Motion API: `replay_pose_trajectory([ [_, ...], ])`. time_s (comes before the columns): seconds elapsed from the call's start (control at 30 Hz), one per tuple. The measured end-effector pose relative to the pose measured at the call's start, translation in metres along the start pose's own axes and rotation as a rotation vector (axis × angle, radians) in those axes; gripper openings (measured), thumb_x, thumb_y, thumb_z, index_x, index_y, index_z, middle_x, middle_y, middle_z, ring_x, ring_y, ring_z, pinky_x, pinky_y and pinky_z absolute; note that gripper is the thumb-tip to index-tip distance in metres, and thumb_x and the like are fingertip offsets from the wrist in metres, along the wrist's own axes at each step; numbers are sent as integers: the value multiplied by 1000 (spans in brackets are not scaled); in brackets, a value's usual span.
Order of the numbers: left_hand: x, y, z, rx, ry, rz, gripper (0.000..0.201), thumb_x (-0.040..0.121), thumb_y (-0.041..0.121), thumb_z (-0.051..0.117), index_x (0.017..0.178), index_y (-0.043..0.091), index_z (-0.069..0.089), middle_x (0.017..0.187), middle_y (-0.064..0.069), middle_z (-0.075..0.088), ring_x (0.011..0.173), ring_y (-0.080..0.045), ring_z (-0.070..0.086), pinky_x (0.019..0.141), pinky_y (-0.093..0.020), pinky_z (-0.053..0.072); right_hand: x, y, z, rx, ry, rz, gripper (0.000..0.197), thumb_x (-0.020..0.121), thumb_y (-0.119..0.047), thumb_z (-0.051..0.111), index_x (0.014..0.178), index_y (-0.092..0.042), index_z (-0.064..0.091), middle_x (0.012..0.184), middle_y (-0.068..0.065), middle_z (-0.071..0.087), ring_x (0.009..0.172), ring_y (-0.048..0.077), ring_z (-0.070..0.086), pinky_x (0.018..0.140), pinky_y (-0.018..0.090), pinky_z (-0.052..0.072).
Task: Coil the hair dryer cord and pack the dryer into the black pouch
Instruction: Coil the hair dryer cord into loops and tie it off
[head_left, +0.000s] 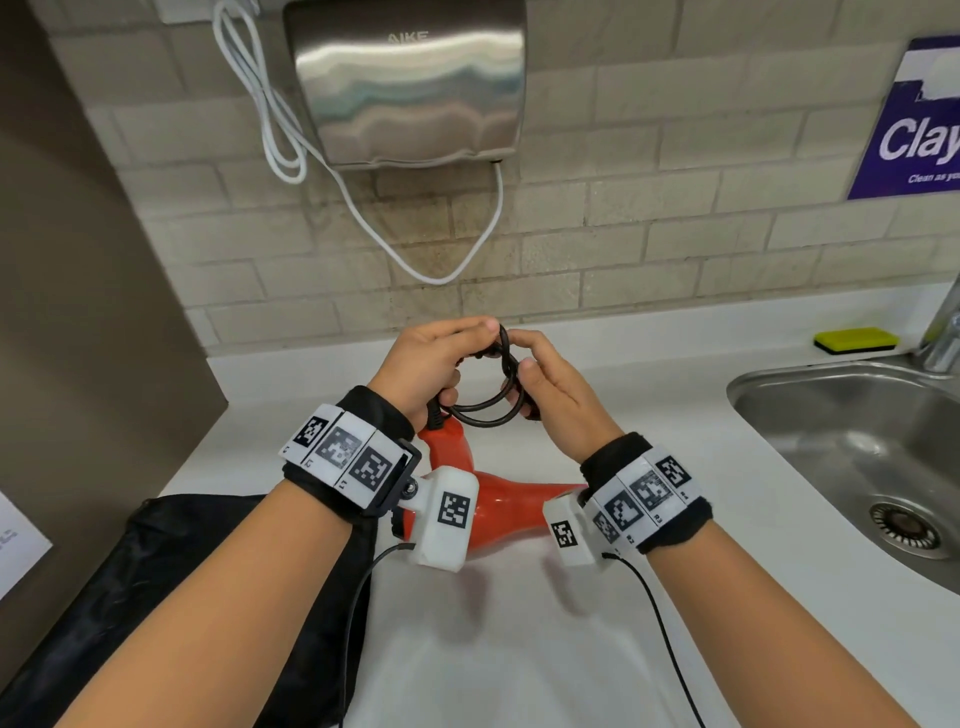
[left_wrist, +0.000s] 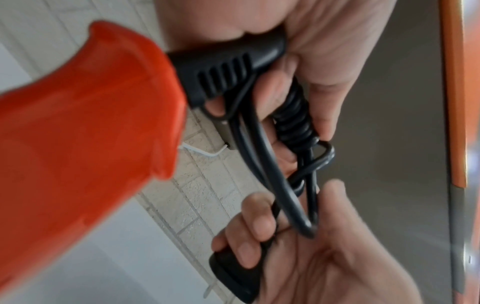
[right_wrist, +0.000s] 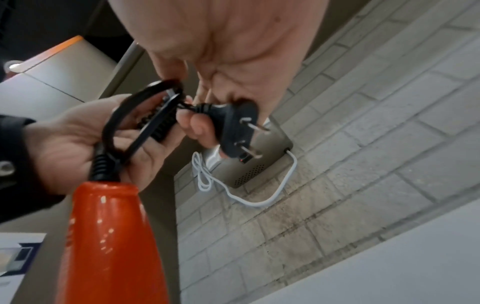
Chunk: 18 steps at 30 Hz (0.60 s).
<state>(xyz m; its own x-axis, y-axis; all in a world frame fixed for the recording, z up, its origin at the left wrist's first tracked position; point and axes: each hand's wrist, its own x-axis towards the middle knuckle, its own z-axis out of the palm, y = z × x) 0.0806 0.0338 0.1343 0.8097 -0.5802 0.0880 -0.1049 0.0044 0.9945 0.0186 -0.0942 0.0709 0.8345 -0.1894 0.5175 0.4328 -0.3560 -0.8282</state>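
Observation:
The orange-red hair dryer (head_left: 498, 499) lies on the white counter (head_left: 649, 467), its handle pointing away toward my hands. Its black cord (head_left: 483, 413) is gathered in small loops above the handle end. My left hand (head_left: 447, 353) grips the loops and a tightly coiled stretch of cord (left_wrist: 293, 115) near the strain relief (left_wrist: 223, 72). My right hand (head_left: 535, 364) pinches the loops from the other side and holds the two-pin plug (right_wrist: 233, 127) in its curled fingers. The black pouch (head_left: 156, 597) lies flat at the lower left, partly under my left forearm.
A steel hand dryer (head_left: 410, 83) with a hanging white cable (head_left: 291, 130) is mounted on the brick wall straight ahead. A steel sink (head_left: 857, 415), a faucet (head_left: 943, 343) and a yellow sponge (head_left: 856, 340) are at the right. A brown panel (head_left: 78, 260) closes off the left.

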Motion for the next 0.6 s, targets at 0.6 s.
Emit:
replay_pose_trajectory([
  [0.6,-1,-2,11,291,-29,50,9,75,25,73,83,29,72,72,-8,56,31,-4,30,34,-14,29,14,-21,-21,-1004,294,-156,45,85,-35,27,84,-11,65,83,5,61,84,25,57,83,26,23],
])
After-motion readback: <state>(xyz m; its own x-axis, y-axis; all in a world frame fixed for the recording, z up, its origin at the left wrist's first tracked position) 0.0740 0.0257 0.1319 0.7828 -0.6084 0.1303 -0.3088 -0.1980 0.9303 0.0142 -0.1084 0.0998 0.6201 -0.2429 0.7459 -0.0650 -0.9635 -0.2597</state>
